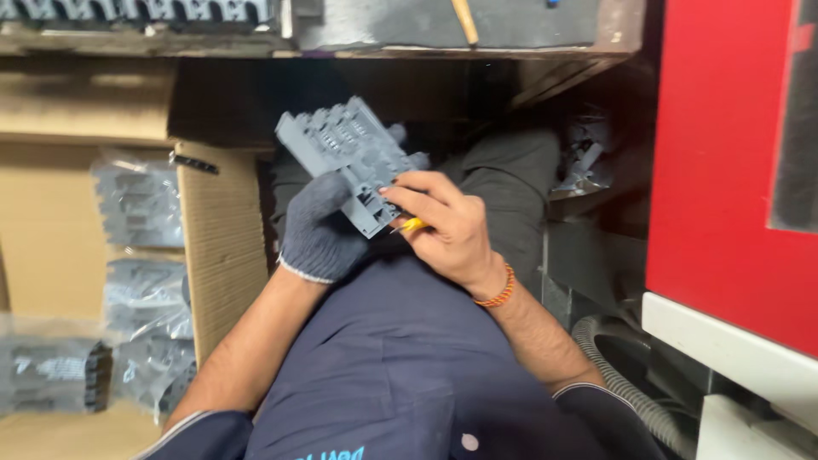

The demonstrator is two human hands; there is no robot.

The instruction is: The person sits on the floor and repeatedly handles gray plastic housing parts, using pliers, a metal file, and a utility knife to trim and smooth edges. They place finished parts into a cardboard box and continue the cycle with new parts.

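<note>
- Over the lap, the grey part (351,160) sits tilted, its ribbed face up.
- Left hand (319,228), in a dark knit glove, has its grip closed under the part's lower edge.
- Right hand (450,228), bare, with an orange band at the wrist, pinches a small yellow tool (411,225) against the part's near corner.
- Left of the legs, a carton (220,255) holds bagged grey parts (145,290).
- At right stands a red machine (724,162), with a ribbed hose (626,388) below.
</note>
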